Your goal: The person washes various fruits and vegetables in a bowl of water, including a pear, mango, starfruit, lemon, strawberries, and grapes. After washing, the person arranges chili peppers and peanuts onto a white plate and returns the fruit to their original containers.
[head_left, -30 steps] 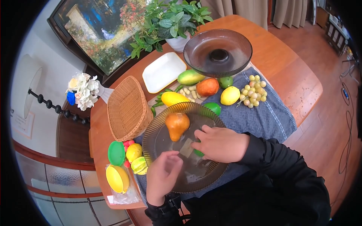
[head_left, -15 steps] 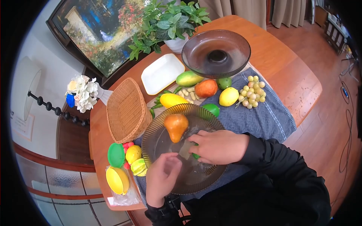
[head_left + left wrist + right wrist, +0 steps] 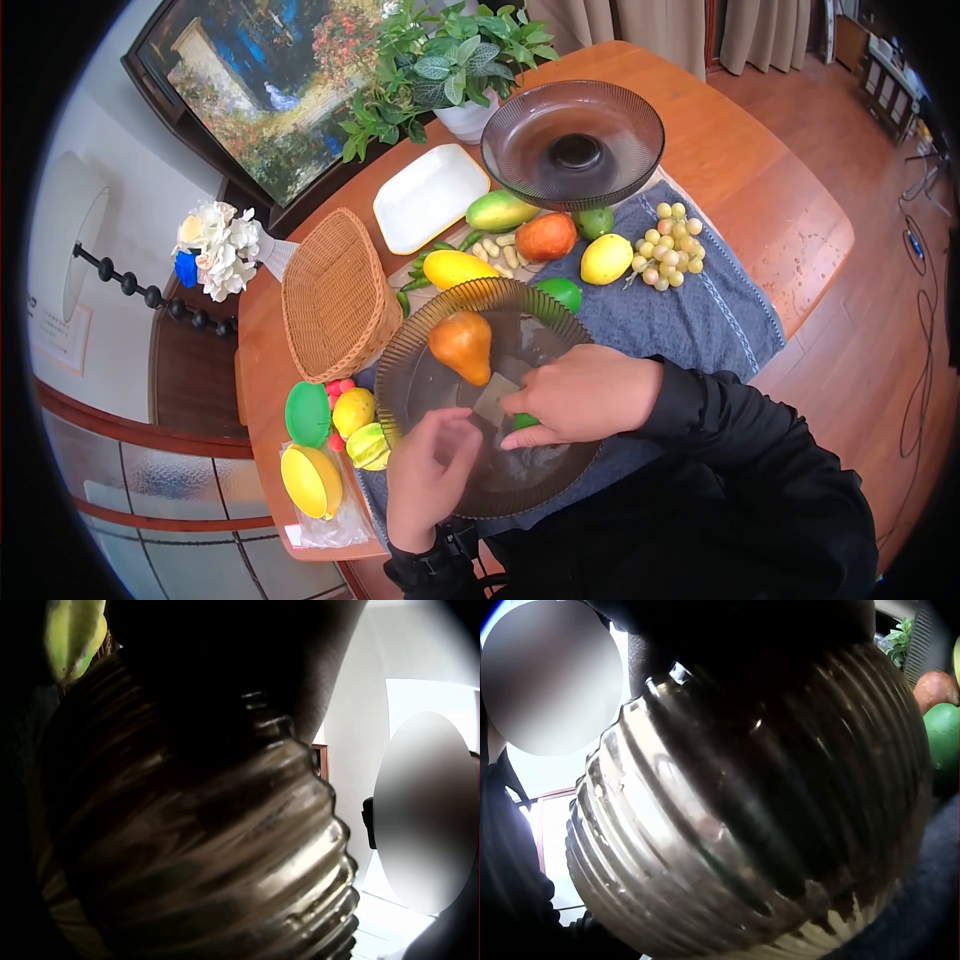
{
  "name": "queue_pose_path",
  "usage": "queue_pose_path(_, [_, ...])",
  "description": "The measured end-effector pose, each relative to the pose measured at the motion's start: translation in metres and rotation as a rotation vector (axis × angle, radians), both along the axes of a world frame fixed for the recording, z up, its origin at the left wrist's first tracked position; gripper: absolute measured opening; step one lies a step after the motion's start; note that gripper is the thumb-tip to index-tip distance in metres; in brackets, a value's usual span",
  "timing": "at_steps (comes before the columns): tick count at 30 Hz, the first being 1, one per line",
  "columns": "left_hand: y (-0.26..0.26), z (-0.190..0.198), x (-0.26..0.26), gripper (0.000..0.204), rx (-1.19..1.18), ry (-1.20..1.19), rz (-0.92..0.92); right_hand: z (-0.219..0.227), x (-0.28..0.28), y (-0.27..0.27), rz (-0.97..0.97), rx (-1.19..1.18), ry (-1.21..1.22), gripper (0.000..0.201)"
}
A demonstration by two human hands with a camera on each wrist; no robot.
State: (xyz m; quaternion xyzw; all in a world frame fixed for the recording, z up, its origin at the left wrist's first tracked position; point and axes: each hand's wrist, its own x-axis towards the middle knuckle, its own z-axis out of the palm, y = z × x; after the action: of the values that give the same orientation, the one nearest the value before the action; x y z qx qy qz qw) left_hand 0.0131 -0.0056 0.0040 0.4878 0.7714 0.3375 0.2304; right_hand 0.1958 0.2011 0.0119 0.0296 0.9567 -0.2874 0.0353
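Inside a ribbed glass bowl (image 3: 410, 350), an orange-brown pear (image 3: 461, 346) lies near the far side. My right hand (image 3: 575, 393) reaches into the bowl from the right, its fingers round a small green fruit (image 3: 524, 421) that they mostly cover. A flat greyish-beige piece (image 3: 494, 400) lies by the right fingertips, between the two hands. My left hand (image 3: 432, 465) is over the near-left rim, fingers loosely bent, fingertips close to that piece. Both wrist views show the bowl's ribbed side (image 3: 247, 847) close up, with the hands in dark shadow.
A wicker basket (image 3: 325, 295), a white tray (image 3: 420, 205) and a second glass bowl (image 3: 530, 105) stand farther back. Beyond the bowl lie a yellow mango-like fruit (image 3: 458, 269), a lemon (image 3: 607, 258) and grapes (image 3: 668, 245). A starfruit (image 3: 370, 447) sits at the left.
My right hand has turned and shifted slightly over the green fruit, the thumb now stretched toward me. The pear has swung a little left; the greyish piece has turned slightly. My left hand has barely moved.
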Motion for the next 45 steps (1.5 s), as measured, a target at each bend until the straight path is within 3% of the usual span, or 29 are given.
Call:
queue_pose_path(8, [0.000,-0.001,0.000,0.031,0.007,-0.009,-0.001,0.017,0.000,0.003,0.011,-0.021,-0.116,0.066])
queue_pose_path(26, [0.000,0.002,0.002,0.029,-0.010,-0.018,-0.005,-0.017,-0.001,-0.002,0.001,-0.006,0.252,0.047])
queue_pose_path(28, [0.000,0.001,0.002,0.029,0.015,-0.004,-0.003,-0.021,-0.003,-0.001,0.006,0.018,0.286,0.067])
queue_pose_path(32, [0.000,-0.001,0.000,0.029,0.025,-0.003,-0.010,-0.011,-0.003,0.002,0.009,-0.060,0.205,0.069])
queue_pose_path(34, [-0.001,-0.002,0.000,0.029,0.035,0.001,-0.014,0.002,-0.002,0.001,-0.045,-0.073,0.038,0.067])
queue_pose_path(45, [-0.001,0.000,0.000,0.028,0.000,-0.045,-0.025,-0.008,-0.003,0.004,-0.010,-0.076,0.125,0.057])
